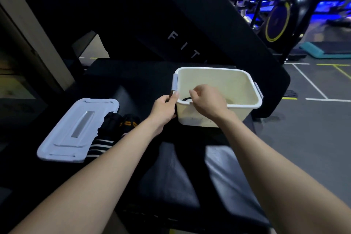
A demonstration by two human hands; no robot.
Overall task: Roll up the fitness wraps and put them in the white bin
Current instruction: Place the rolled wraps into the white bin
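Dim gym floor with grey matting and painted lines stretches behind a black padded bench (171,167), and exercise bikes (279,19) glow under blue light in the far right corner. On the bench stands the white bin (245,108), open-topped, with grey latches on its 2 short sides. The left hand (164,109) sits at the bin's near left corner, its thumb and fingertips pressed to the rim just below the left latch (175,83); something dark shows between those fingers, though what it is cannot be told. The right hand (208,100) reaches over the near rim into the bin, its fingers (195,92) loosely curled and pointing down; whether they pinch anything cannot be told. Just below and left of those fingertips, a dark curved strip (187,99) lies inside the bin against the near wall. Well left of the left hand's fingers, the bin's pale lid (62,138) lies flat on the bench. Between the lid and the left forearm rest the fitness wraps (114,125): dark bundles, 1 with orange stripes, 1 with white stripes, lying touching each other beside the lid's edge.
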